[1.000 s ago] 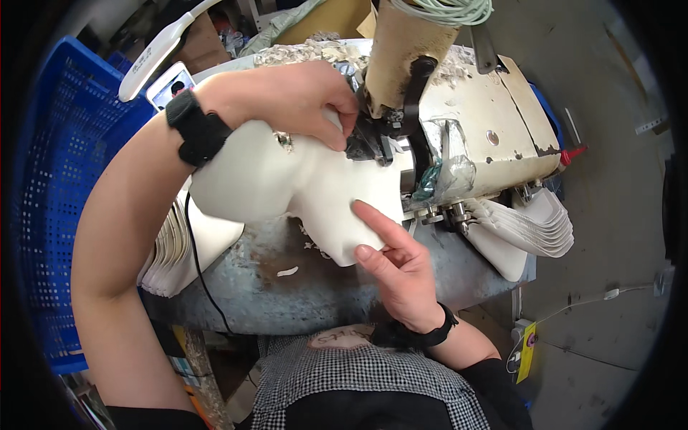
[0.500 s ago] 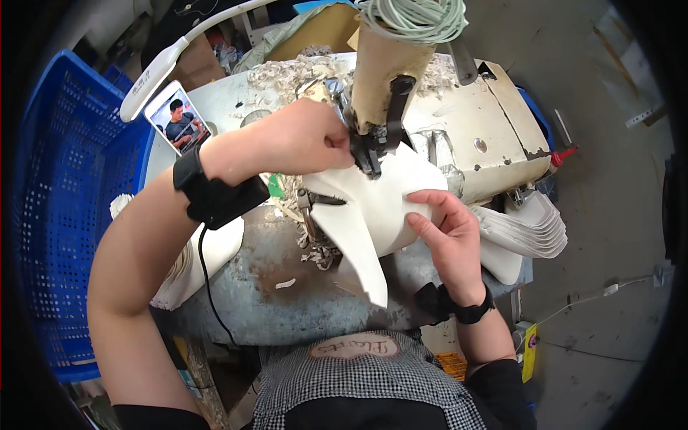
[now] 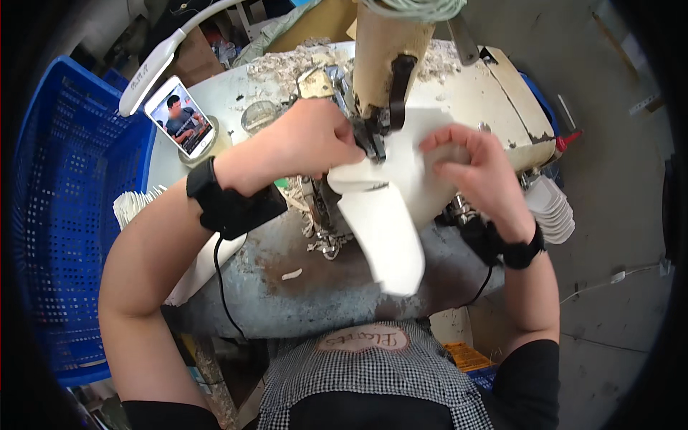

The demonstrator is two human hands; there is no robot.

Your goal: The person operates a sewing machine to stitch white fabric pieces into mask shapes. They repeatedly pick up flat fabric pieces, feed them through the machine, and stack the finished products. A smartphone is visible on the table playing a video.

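Bending the left arm in from lower left, with the left hand curled at upper centre. Holding the right hand right of centre, with thumb and forefinger apart.

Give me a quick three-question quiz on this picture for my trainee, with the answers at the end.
1. Which hand is nearer the phone?
2. True or false: the plastic basket stands on the person's right.
3. What colour is the loose piece at the machine? A. black B. white C. green

Key:
1. The left hand.
2. False; it stands on the left.
3. B.
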